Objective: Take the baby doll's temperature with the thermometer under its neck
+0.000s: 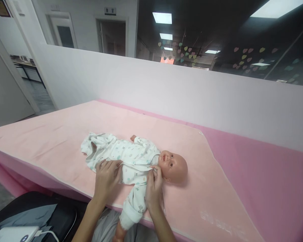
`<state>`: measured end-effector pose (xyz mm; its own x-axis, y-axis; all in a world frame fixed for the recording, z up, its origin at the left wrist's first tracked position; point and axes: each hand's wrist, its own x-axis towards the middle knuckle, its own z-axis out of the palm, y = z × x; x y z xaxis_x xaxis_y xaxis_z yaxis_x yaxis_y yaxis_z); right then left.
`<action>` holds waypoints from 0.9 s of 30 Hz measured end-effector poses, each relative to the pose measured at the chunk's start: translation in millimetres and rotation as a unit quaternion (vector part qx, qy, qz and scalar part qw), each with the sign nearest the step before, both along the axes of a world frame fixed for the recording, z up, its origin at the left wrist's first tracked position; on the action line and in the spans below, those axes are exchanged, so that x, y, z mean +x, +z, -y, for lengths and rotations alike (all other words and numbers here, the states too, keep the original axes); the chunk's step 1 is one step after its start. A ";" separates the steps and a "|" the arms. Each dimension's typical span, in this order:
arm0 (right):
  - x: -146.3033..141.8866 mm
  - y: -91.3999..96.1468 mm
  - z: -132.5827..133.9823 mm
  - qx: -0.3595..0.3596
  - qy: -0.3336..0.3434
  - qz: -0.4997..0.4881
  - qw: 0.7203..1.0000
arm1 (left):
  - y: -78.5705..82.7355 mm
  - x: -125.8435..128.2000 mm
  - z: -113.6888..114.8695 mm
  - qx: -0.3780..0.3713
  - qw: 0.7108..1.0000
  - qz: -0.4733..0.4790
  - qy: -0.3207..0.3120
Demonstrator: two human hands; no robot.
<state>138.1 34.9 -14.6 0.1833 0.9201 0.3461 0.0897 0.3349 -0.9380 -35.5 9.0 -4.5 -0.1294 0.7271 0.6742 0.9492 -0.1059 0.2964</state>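
Observation:
A baby doll (175, 167) lies on its back on the pink-covered table, head to the right. It wears a white patterned baby bodysuit (131, 151), with the front flap edge running along its chest. My left hand (108, 171) pinches that edge near the doll's waist. Up by the neck, my right hand (154, 183) grips the same edge between thumb and fingers. One sleeve (135, 203) reaches toward me over the table edge, with the doll's arm showing at its end. The loose lower part of the garment (96, 146) lies bunched at the left.
A peach mat (65, 134) over a pink cloth (262, 161) covers the table. Behind it stands a white half wall (166, 87) with dark glass above. At lower left are a black chair (65, 215) and a white device with a cable (17, 234).

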 end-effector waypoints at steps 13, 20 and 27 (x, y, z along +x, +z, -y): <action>0.5 -0.2 0.1 0.016 -0.003 0.040 0.999 | 1.9 -15.2 -7.6 0.023 0.999 -0.041 0.007; 0.8 -0.5 0.0 0.025 -0.007 0.060 0.998 | 2.6 -5.3 -14.9 -0.009 0.999 -0.038 0.001; 0.7 -0.8 -0.1 0.032 -0.004 0.071 0.997 | -1.1 -15.0 -7.2 -0.051 0.998 -0.030 -0.015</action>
<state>138.8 35.0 -15.4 0.1365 0.8942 0.4264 0.2229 0.3917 -0.8927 -50.5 16.2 -5.6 -0.0678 0.7951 0.6027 0.9621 -0.1078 0.2505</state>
